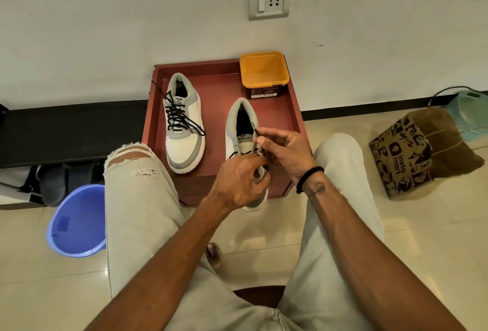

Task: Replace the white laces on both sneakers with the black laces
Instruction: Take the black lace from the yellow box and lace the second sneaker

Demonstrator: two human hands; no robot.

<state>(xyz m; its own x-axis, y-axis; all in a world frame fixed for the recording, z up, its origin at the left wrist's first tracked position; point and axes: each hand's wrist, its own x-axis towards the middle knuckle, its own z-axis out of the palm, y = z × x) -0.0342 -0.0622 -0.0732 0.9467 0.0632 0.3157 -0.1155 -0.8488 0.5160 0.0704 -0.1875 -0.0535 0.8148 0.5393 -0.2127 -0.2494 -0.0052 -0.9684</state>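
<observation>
Covering most of the front half of the right sneaker (243,129), the two hands leave only its heel opening, grey collar, tongue and a sliver of toe showing past the near edge of the red tray (221,87). On that tongue the word "velarro" reads clearly under a small emblem. The left hand (237,182) curls its fingers down over the eyelets, and what they pinch is hidden beneath the knuckles, so I cannot tell whether they hold lace or shoe. The right hand (284,152) pinches the black lace (244,152) between thumb and forefinger, the other fingers loosely bent; one strand rises to the fingertips, and a crossing lies on the tongue just below.

Farther back on the tray's left side sits the left sneaker (183,124), fully laced in black, its ends trailing loose, one over the tray's left wall. Its tongue label is partly cut by the lacing and reads only "elar".

At the tray's far right corner stands an orange tub (264,71) with a dark label too small to read. Right of the tray, on the floor, a brown paper bag (401,159) carries "insta mart". Left of the tray a blue bucket (76,222) is half hidden behind the person's knee.
</observation>
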